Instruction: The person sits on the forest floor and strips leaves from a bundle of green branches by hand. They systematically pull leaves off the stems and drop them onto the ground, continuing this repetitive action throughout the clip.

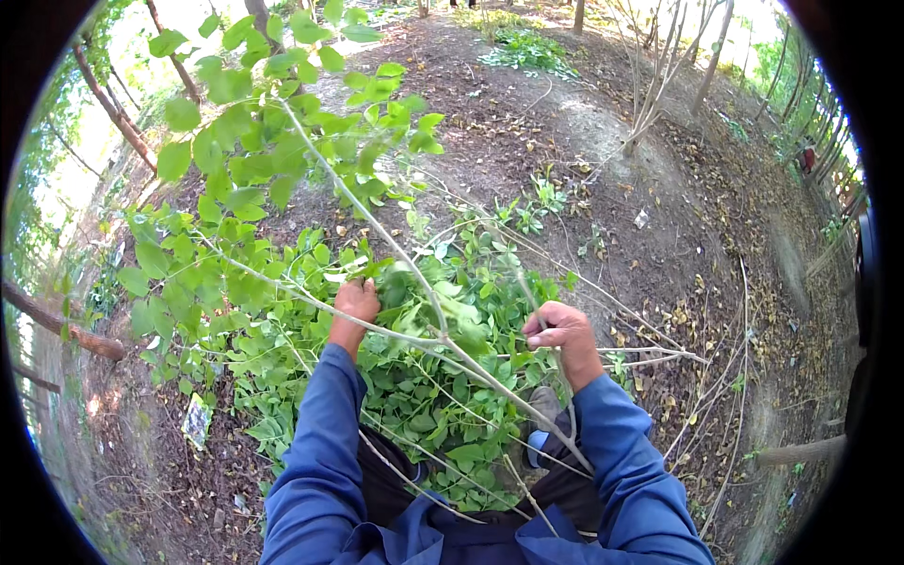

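A forked leafy branch (498, 387) slants across my lap, its two arms spreading to the upper left with bright green leaves (265, 152). My left hand (357, 305) is closed around some green leaves (351, 270), beside the lower arm of the fork; its fingertips are partly hidden. A thin side stem (528, 293), blurred near its tip, is pinched in my right hand (563, 337). Beneath both hands lies a heap of cut leafy twigs (417, 406), between and in front of my legs.
Stripped twigs (657, 351) lie to the right on leaf-littered soil (621, 233). A bare-stemmed shrub (646, 116) stands ahead. A tree trunk (63, 328) juts in at left, near a crumpled wrapper (196, 421). One shoe (545, 404) shows beside the heap.
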